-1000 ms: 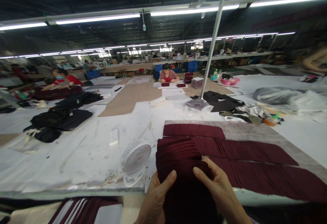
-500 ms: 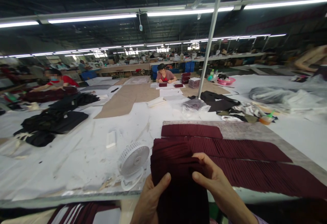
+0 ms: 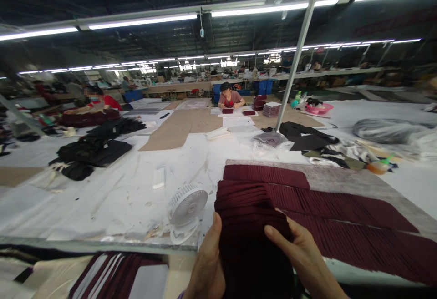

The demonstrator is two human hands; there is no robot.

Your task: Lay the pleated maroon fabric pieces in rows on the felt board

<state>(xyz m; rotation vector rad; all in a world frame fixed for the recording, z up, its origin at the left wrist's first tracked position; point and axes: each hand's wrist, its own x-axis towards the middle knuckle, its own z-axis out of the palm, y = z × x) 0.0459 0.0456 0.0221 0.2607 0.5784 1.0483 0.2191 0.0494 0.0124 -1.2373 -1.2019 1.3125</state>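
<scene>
Between my two hands is a thick stack of maroon fabric pieces (image 3: 252, 226), its layered edges fanned at the top. My left hand (image 3: 208, 262) grips the stack's left side, thumb pointing up along it. My right hand (image 3: 300, 249) clasps the right side, with the thumb on the near face and the fingers behind, partly hidden. Just beyond, overlapping rows of maroon fabric pieces (image 3: 341, 208) lie spread on a grey cloth (image 3: 368, 180). A white desk fan (image 3: 187, 208) stands on the table left of the stack.
Dark garments (image 3: 99, 149) lie at the left of the white table (image 3: 119, 199). A metal pole (image 3: 300, 48) rises near black scraps (image 3: 307, 137). Across the table sits a co-worker (image 3: 231, 96); another person in red (image 3: 111, 102) is farther left. Below the edge are striped maroon and white pieces (image 3: 109, 274).
The view has swung slightly left, so the scene sits further right. My right thumb has shifted on the stack, and its upper layers now lie more evenly fanned.
</scene>
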